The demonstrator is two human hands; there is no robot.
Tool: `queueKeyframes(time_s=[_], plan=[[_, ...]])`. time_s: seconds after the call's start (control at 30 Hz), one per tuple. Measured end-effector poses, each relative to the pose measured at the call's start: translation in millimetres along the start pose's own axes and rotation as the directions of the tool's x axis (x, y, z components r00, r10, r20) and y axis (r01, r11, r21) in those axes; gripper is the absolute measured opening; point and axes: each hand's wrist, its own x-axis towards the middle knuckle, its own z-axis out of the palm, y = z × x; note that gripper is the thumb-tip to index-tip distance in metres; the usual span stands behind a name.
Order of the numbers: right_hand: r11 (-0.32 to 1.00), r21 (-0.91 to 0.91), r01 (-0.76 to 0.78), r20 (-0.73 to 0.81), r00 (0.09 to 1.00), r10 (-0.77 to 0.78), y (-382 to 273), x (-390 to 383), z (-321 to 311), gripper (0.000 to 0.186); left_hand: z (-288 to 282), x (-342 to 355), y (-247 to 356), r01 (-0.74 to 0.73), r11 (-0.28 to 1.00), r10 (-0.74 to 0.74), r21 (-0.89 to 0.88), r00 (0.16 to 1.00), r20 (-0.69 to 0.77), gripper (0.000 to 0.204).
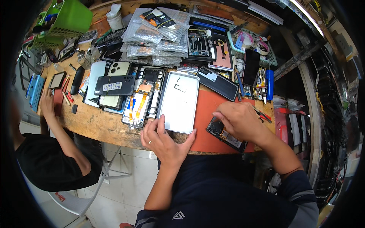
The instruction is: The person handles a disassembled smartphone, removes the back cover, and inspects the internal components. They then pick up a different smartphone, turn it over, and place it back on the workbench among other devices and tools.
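Note:
My left hand (pixel 165 148) grips the near end of a white tray (pixel 179 108), fingers at its left corner and thumb at its right. A few small black pieces (pixel 178 87) lie inside. My right hand (pixel 239 119) is closed in a pinch over an opened black phone (pixel 216 131) on an orange mat (pixel 201 144); whatever is between the fingertips is hidden, and the hand covers part of the phone. A dark phone back (pixel 224 87) lies behind it, and an opened phone with orange ribbons (pixel 137 108) sits left of the tray.
Another person's hand (pixel 47 102) rests at the bench's left. Bubble-wrapped stacks (pixel 152 41), stacked phones (pixel 114 87) and a green basket (pixel 72 19) crowd the back and left. A pale basket (pixel 272 57), an upright black phone (pixel 251 66) and pliers (pixel 262 116) sit at the right.

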Motion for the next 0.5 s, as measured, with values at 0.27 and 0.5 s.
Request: queueKeyframes(time_s=[0.27,0.5], plan=[[0.97,0.2,0.139,-0.179,0.979,-0.103,-1.6,16.4,-7.2,0.016,3.9,-6.3,-2.8,0.027,1.0,-0.027,0.007,0.999,-0.028,0.099],[0.959,0.007,0.283,-0.452,0.857,-0.249,-4.0,85.0,9.7,0.015,6.0,-4.8,-2.6,0.016,1.0,-0.017,-0.012,0.999,-0.049,0.097]])
